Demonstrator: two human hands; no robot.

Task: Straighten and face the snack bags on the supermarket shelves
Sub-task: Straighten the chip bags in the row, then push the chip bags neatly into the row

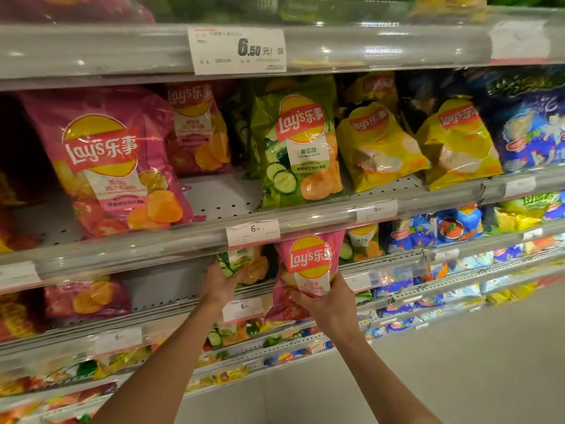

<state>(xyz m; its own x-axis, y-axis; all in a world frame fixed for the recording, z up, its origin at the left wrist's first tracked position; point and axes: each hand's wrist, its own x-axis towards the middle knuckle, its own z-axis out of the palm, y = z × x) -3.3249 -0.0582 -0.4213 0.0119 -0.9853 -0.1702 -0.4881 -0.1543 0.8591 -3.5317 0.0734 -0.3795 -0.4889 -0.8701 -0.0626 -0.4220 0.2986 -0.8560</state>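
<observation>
Two bare forearms reach up from the bottom edge toward the second shelf from the floor-side rows. Right hand (328,298) curls its fingers round the lower part of a pink snack bag (308,270), a glossy, crinkled foil pouch with a red-and-yellow round logo; the bag stands upright, tilted slightly, its top tucked under the clear plastic price rail (321,218) of the shelf above, its bottom hanging in front of the shelf edge. Left hand (221,284) grips the lower edge of a green snack bag (244,264) just to the left of the pink one, thumb and fingers curled on the shiny film printed with cucumber slices and orange chips.

On the shelf above, a large pink bag (113,166) leans forward at the left, a green cucumber bag (298,142) stands in the middle, and two puffy yellow bags (379,148) tilt to the right, beside a dark blue bag (529,130). They sit on a perforated grey metal shelf board (220,197). A white paper price label (240,50) is clipped to the top rail.
</observation>
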